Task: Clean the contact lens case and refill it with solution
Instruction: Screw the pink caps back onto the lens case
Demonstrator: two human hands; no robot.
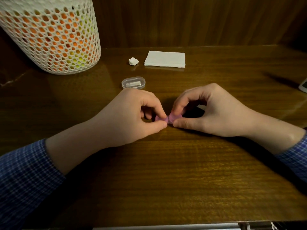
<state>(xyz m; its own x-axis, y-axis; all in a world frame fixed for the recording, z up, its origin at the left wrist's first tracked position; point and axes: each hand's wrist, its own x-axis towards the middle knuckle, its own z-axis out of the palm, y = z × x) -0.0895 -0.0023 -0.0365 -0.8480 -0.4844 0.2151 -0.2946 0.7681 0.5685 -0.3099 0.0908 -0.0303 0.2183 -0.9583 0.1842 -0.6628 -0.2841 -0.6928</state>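
A small pink contact lens case (168,119) lies on the wooden table (166,171) between both hands. My left hand (132,117) pinches its left half between thumb and fingers. My right hand (209,112) pinches the right half the same way, thumb in front and fingers curled over the top. Most of the case is hidden by the fingertips. Behind the hands sit a clear oval plastic box (133,82), a crumpled white wad (133,61) and a folded white tissue (165,59).
A tall white mesh basket (49,35) with orange and yellow contents stands at the back left. A wooden wall panel rises behind the table. A white device (303,86) pokes in at the right edge. A metal strip runs along the table's front edge.
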